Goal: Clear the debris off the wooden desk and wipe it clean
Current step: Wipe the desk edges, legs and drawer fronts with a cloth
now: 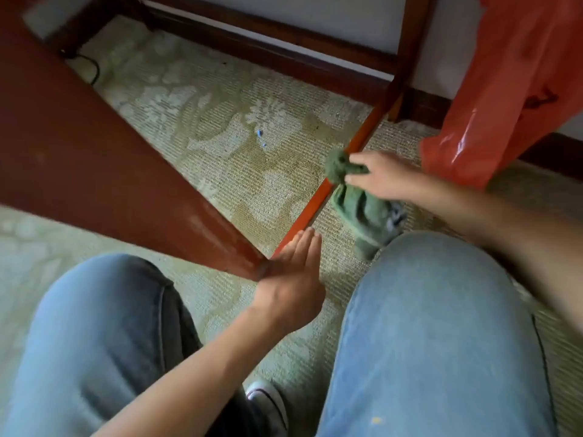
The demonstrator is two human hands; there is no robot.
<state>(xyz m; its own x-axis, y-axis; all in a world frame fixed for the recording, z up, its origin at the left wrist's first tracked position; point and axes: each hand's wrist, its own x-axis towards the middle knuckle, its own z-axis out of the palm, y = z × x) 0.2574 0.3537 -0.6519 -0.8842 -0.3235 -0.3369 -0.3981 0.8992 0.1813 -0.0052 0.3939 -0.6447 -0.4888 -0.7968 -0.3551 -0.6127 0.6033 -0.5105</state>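
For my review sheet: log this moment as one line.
right hand grips green cloth on desk rail | left hand open, flat | orange bag hanging

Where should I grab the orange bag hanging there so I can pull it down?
Pinch the orange bag at its loose crinkled bottom edge, reaching from below and the left. It hangs free there, near the right hand holding the green cloth. Its top is out of view.

Glossy wooden desk, fuzzy green cloth, shiny plastic bag
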